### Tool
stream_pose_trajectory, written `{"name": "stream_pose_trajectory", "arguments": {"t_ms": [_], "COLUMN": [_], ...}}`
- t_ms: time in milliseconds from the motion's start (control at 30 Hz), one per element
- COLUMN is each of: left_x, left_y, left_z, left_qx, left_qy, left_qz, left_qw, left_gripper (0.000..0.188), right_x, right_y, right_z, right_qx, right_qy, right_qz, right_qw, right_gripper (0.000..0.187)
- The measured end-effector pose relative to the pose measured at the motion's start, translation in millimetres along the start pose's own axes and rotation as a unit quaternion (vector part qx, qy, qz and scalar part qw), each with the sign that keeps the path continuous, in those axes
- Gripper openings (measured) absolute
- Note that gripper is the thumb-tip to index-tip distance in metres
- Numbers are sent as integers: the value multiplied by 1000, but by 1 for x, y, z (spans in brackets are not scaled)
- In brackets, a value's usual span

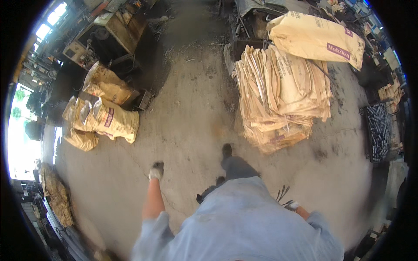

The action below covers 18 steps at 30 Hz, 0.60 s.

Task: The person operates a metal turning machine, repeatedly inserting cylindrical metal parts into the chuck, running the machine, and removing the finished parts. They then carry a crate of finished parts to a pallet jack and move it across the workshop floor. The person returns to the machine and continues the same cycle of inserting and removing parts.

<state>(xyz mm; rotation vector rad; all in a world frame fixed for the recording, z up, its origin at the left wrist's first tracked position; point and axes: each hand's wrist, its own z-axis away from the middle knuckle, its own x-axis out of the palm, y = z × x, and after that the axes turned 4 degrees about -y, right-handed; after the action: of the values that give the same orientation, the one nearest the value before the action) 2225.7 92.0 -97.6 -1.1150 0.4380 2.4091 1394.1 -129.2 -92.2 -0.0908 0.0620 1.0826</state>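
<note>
My right hand (293, 206), in a pale glove, is low beside my body. Several thin dark metal rods (283, 192) with widened ends stick out from it, fanned apart; their exact kind is too small to tell. My left hand (156, 171) hangs out in front on the left, away from any object. Its glove is white at the cuff and dark over the fingers, and I cannot make out how the fingers are held. One dark shoe (227, 150) shows ahead on the concrete floor (187, 108).
A big stack of flattened paper sacks (285, 82) stands ahead right, with a full sack (315, 38) behind it. Open paper sacks (115, 119) stand at left near a machine (104, 39). A bin of metal parts (378, 130) is at far right. A crumpled brown sack (57, 195) lies left.
</note>
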Motion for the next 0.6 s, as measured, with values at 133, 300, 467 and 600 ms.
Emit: {"name": "stream_pose_trajectory", "arguments": {"t_ms": [133, 300, 467, 600], "left_x": [-143, -190, -151, -136], "left_y": [105, 165, 105, 46], "left_z": [-95, -112, -178, -274], "left_qx": [63, 71, -14, 29], "left_qy": [101, 34, -243, -340], "left_qz": [303, 81, -39, -157], "left_qw": [945, 994, 969, 927], "left_gripper": [48, 46, 54, 52], "right_x": [-26, -97, -149, -161], "right_y": [-140, -393, -590, -685], "right_z": [-52, -62, -31, -9], "right_qx": [7, -239, -337, -242], "right_qy": [17, 187, 178, 141], "right_qz": [77, 188, -75, -239], "right_qw": [997, 934, 921, 930], "right_gripper": [19, 24, 29, 27]}}
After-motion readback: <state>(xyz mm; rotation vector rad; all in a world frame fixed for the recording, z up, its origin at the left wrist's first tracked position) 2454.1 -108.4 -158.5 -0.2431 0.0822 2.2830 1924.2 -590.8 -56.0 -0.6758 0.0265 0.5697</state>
